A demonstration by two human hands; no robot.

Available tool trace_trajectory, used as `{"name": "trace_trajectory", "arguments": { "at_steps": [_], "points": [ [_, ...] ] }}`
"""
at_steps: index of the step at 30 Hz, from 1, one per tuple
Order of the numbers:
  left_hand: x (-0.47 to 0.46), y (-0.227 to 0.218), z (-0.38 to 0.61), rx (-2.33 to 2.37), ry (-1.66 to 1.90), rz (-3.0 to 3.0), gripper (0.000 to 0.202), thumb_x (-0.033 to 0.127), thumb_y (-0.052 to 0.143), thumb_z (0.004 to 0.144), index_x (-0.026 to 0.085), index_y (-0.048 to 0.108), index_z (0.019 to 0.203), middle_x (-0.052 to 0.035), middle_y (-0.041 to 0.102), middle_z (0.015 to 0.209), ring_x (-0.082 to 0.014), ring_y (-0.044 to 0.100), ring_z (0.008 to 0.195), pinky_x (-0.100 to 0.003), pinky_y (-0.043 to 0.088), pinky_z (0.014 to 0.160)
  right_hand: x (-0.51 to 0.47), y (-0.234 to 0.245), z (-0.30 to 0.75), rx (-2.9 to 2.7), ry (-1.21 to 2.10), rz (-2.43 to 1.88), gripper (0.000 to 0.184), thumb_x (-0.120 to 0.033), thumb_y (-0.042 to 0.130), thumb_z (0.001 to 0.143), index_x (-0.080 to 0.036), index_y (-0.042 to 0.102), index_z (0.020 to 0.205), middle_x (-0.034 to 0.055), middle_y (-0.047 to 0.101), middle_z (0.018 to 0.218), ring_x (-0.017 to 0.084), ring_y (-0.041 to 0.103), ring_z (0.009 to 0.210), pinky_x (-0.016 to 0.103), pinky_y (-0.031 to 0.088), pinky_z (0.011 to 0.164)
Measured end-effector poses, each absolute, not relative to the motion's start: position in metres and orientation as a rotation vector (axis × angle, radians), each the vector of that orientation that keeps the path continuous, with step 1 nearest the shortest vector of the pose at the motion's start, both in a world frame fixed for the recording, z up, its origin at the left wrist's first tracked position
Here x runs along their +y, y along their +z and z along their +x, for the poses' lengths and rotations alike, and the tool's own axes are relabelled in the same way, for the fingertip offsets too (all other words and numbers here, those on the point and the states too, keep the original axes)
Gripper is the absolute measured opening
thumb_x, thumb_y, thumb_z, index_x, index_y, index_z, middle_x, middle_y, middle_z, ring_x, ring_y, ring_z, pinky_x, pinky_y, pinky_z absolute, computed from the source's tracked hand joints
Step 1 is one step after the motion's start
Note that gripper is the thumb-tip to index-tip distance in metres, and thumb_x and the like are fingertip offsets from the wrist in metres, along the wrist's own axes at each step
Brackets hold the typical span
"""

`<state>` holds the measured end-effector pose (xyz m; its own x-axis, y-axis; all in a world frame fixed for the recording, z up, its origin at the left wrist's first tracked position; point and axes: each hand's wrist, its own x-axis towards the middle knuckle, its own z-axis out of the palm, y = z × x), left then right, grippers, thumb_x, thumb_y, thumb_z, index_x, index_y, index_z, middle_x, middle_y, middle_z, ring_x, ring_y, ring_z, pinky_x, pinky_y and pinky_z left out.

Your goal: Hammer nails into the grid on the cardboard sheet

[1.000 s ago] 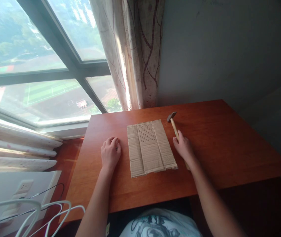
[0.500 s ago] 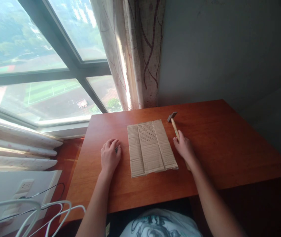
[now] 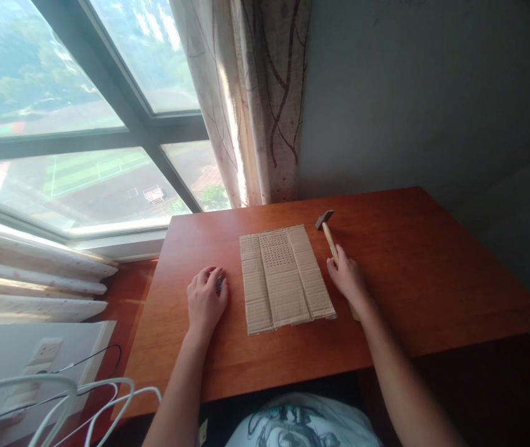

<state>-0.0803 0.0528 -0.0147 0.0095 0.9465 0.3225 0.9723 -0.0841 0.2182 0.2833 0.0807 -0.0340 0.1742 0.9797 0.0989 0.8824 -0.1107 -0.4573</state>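
A piece of brown corrugated cardboard [image 3: 288, 292] lies flat on the table, with a grid of small dark dots in its upper part. Left of it, my left hand [image 3: 205, 298] rests on the tabletop, fingers curled around a bunch of thin dark nails [image 3: 219, 284] that shows between thumb and forefinger. The fingertips are partly hidden. On the cardboard's right side, my right hand [image 3: 346, 276] is closed around the wooden handle of a hammer [image 3: 329, 236]. The hammer's dark metal head points away from me, at or just above the table.
The reddish-brown wooden table [image 3: 423, 267] meets the wall and a patterned curtain [image 3: 278, 99] at the back. A large window [image 3: 97, 174] is on the left. White cables [image 3: 125, 388] loop by a wall socket [image 3: 47, 351] at the lower left.
My left hand has shifted slightly left, and a bit more of the nails shows beside the thumb. My right hand, the hammer and the cardboard stay in place.
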Motion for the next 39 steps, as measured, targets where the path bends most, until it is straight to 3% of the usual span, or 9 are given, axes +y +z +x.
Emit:
{"name": "trace_trajectory", "arguments": {
  "at_steps": [22,28,39],
  "points": [
    [0.040,-0.005,-0.094,-2.029,-0.719,-2.175,0.026,0.032,0.047,0.093,0.020,0.062,0.112,-0.0107,0.063,0.114,-0.0271,0.058,0.104,-0.039,0.046,0.091,0.080,-0.033,0.284,-1.768,0.311,-2.071,0.049,-0.025,0.044,0.094,-0.005,0.046,0.138,0.0192,0.074,0.101,0.028,0.071,0.088,0.032,0.051,0.073],
    [0.024,0.005,-0.109,-1.921,-0.466,-2.268,0.022,0.032,0.046,0.095,0.023,0.066,0.093,-0.0055,0.066,0.092,-0.0230,0.060,0.082,-0.036,0.045,0.078,0.080,-0.030,0.283,-1.761,0.331,-2.073,0.050,-0.025,0.046,0.094,-0.005,0.045,0.140,0.0188,0.074,0.099,0.028,0.071,0.086,0.032,0.051,0.072],
    [0.030,0.002,-0.109,-1.821,-0.148,-2.321,0.024,0.032,0.046,0.097,0.023,0.066,0.088,-0.0060,0.065,0.087,-0.0235,0.060,0.081,-0.034,0.043,0.072,0.080,-0.030,0.283,-1.780,0.326,-2.090,0.048,-0.025,0.046,0.095,-0.005,0.045,0.139,0.0190,0.073,0.102,0.027,0.071,0.090,0.031,0.051,0.074]
  ]
}}
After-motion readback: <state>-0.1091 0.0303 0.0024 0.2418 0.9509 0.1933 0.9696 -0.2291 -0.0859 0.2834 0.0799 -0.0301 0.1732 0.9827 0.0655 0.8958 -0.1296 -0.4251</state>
